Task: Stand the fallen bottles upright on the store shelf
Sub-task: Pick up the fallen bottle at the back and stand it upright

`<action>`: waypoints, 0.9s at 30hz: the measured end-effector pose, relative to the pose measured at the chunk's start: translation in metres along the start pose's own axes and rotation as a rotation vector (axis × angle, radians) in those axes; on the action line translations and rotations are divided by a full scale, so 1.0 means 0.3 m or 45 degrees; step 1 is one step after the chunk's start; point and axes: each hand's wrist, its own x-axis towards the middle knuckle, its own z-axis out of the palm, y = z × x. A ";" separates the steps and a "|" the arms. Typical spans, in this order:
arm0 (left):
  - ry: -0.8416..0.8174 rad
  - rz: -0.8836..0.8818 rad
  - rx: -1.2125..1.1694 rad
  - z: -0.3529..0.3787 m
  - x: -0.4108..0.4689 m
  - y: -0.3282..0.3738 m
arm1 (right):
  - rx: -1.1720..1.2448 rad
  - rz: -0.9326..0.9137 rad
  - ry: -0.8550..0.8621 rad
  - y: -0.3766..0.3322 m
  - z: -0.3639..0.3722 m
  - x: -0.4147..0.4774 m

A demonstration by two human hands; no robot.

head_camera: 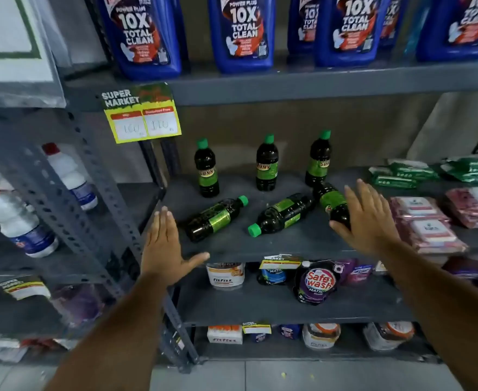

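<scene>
On the grey middle shelf [288, 244] three dark bottles with green caps and green labels stand upright at the back: left [206, 169], middle [266, 164], right [318, 160]. Three more lie on their sides in front: a left one [215, 220] with its cap pointing back right, a middle one [283, 214] with its cap toward me, and a right one [332, 203] partly hidden behind my right hand [369, 218]. That hand is open, its thumb by this bottle's lower end. My left hand [163, 249] hovers open, flat, just left of the left fallen bottle.
Pink packets [427, 224] and green packets [401, 173] lie to the right on the same shelf. Blue cleaner bottles [144, 38] fill the shelf above, with a yellow price tag [142, 114] hanging from it. White bottles [15, 218] stand on the left rack. Detergent pouches sit below.
</scene>
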 end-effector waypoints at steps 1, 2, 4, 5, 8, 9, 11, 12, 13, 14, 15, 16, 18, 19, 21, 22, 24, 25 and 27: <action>-0.065 -0.069 -0.059 0.018 0.009 -0.015 | 0.124 0.129 -0.063 0.004 0.022 0.007; -0.133 -0.132 -0.105 0.017 0.015 -0.017 | 0.209 0.234 -0.100 0.005 0.021 0.013; -0.264 -0.218 -0.128 0.040 0.033 -0.030 | 0.371 0.372 -0.217 0.031 0.050 0.026; -0.314 -0.240 -0.120 0.056 0.040 -0.032 | 0.432 0.403 -0.264 0.043 0.065 0.032; -0.405 -0.296 -0.075 0.103 0.075 -0.033 | 0.491 0.450 -0.378 0.067 0.092 0.042; -0.395 -0.294 -0.027 0.111 0.078 -0.034 | 0.509 0.472 -0.379 0.071 0.102 0.040; -0.344 -0.250 0.078 0.134 0.089 -0.035 | 0.563 0.554 -0.381 0.073 0.113 0.025; -0.323 -0.226 0.116 0.144 0.093 -0.042 | 0.577 0.573 -0.362 0.067 0.118 0.015; -0.323 -0.209 0.138 0.151 0.101 -0.043 | 0.577 0.563 -0.327 0.071 0.127 0.007; -0.329 -0.200 0.144 0.154 0.110 -0.047 | 0.584 0.561 -0.291 0.070 0.132 -0.001; -0.342 -0.190 0.147 0.156 0.121 -0.052 | 0.599 0.552 -0.244 0.069 0.138 -0.008; -0.357 -0.181 0.150 0.159 0.133 -0.058 | 0.618 0.535 -0.192 0.069 0.148 -0.013; -0.384 -0.169 0.142 0.157 0.148 -0.065 | 0.646 0.493 -0.077 0.071 0.162 -0.025; -0.383 -0.166 0.135 0.154 0.147 -0.065 | 0.646 0.475 -0.031 0.073 0.166 -0.031; -0.375 -0.164 0.137 0.152 0.142 -0.063 | 0.646 0.467 0.091 0.079 0.173 -0.039; -0.374 -0.167 0.151 0.153 0.137 -0.060 | 0.661 0.459 0.189 0.080 0.170 -0.040; -0.374 -0.178 0.177 0.155 0.137 -0.059 | 0.692 0.398 0.398 0.070 0.140 -0.016; -0.379 -0.180 0.182 0.153 0.137 -0.058 | 0.701 0.371 0.458 0.060 0.110 0.006; -0.386 -0.187 0.186 0.152 0.140 -0.056 | 0.699 0.334 0.528 0.049 0.045 0.082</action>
